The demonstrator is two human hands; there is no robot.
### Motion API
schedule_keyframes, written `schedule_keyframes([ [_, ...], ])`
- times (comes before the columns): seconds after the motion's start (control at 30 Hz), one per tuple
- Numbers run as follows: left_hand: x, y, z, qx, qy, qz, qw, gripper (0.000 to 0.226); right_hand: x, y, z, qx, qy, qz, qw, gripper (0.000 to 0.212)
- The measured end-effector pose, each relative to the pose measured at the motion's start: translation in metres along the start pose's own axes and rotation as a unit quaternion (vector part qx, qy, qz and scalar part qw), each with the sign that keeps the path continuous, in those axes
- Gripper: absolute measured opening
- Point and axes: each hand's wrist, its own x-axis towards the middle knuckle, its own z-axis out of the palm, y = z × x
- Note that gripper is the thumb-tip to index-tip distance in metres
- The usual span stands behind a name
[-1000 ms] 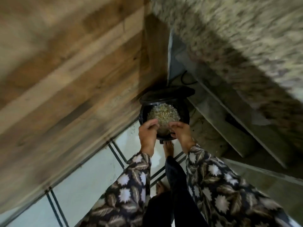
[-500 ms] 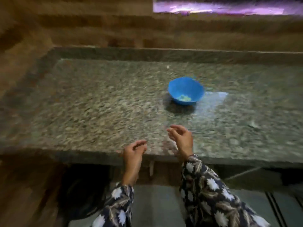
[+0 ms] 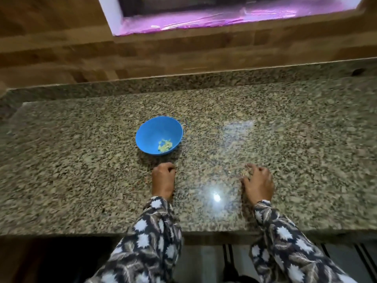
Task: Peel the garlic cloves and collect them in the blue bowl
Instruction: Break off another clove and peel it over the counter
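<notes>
Seen from above on a speckled brown-and-grey polished granite table: a round blue plastic bowl, upright, left of centre, holding a small heap of pale yellow-green peeled garlic cloves low against its near right wall. Just in front of the bowl and apart from it, the left hand, back up, resting on the table with fingers curled under toward the palm; contents of that curl, if any, hidden. Well to the right, the right hand, also back up, fingers bent and slightly spread, tips down on the stone beside a few pale scraps too blurred to identify; impossible to tell whether pinching any of them. Both wrists in dark long sleeves printed with white and beige leaves, reaching over the table's near edge. Between the hands, a bright spot of reflected light on the polish. Behind the table, a low granite upstand, then a wood-look wall, and above it a window recess with a sill glowing pink-purple.
</notes>
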Motion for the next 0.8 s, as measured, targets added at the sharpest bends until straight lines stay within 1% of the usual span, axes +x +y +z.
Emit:
schedule_keyframes([
  [0.07, 0.012, 0.021, -0.016, -0.062, 0.083, 0.004, 0.995, 0.014, 0.009, 0.003, 0.001, -0.001, -0.006, -0.019, 1.0, 0.034],
  [0.1, 0.023, 0.029, -0.022, -0.082, 0.113, 0.005, 0.99, 0.014, 0.012, 0.003, 0.001, 0.004, -0.004, -0.025, 1.0, 0.033],
  [0.13, 0.036, 0.033, -0.027, -0.086, 0.123, -0.002, 0.989, 0.014, 0.014, 0.002, 0.001, 0.013, -0.005, -0.028, 1.0, 0.032],
  [0.17, 0.049, 0.034, -0.03, -0.077, 0.115, -0.014, 0.99, 0.014, 0.016, 0.001, 0.0, 0.035, -0.008, -0.026, 0.999, 0.032],
  [0.23, 0.074, 0.029, -0.027, -0.045, 0.075, -0.047, 0.995, 0.014, 0.017, -0.004, -0.002, 0.1, -0.017, -0.01, 0.995, 0.03],
  [0.33, 0.095, 0.016, -0.023, -0.021, 0.026, -0.095, 0.995, 0.015, 0.017, -0.013, 0.004, 0.214, -0.054, -0.004, 0.975, 0.027],
  [0.4, 0.099, 0.015, -0.024, -0.046, 0.036, -0.113, 0.992, 0.018, 0.018, -0.02, 0.008, 0.289, -0.079, 0.002, 0.954, 0.024],
  [0.47, 0.095, 0.022, -0.03, -0.096, 0.081, -0.092, 0.988, 0.02, 0.016, -0.032, 0.012, 0.364, -0.106, 0.02, 0.925, 0.022],
  [0.5, 0.087, 0.028, -0.032, -0.123, 0.101, -0.078, 0.984, 0.02, 0.014, -0.04, 0.015, 0.417, -0.128, 0.041, 0.899, 0.022],
  [0.53, 0.074, 0.035, -0.032, -0.151, 0.103, -0.067, 0.981, 0.02, 0.01, -0.049, 0.017, 0.476, -0.155, 0.072, 0.863, 0.022],
  [0.57, 0.06, 0.04, -0.029, -0.182, 0.073, -0.059, 0.979, 0.02, 0.005, -0.057, 0.019, 0.533, -0.183, 0.105, 0.82, 0.022],
  [0.6, 0.044, 0.046, -0.022, -0.213, 0.007, -0.056, 0.975, 0.019, 0.001, -0.064, 0.021, 0.572, -0.201, 0.13, 0.784, 0.021],
  [0.63, 0.029, 0.05, -0.013, -0.239, -0.077, -0.058, 0.966, 0.02, -0.002, -0.07, 0.023, 0.585, -0.212, 0.143, 0.77, 0.018],
  [0.67, 0.015, 0.052, -0.003, -0.247, -0.154, -0.061, 0.955, 0.021, -0.004, -0.075, 0.025, 0.585, -0.218, 0.147, 0.767, 0.015],
  [0.7, 0.005, 0.053, 0.007, -0.24, -0.199, -0.054, 0.949, 0.023, -0.005, -0.078, 0.026, 0.582, -0.22, 0.148, 0.769, 0.013],
  [0.73, -0.003, 0.052, 0.015, -0.22, -0.209, -0.04, 0.952, 0.026, -0.007, -0.081, 0.028, 0.58, -0.218, 0.152, 0.77, 0.011],
  [0.8, -0.008, 0.048, 0.024, -0.19, -0.188, -0.016, 0.964, 0.025, -0.009, -0.083, 0.03, 0.581, -0.221, 0.158, 0.767, 0.011],
])
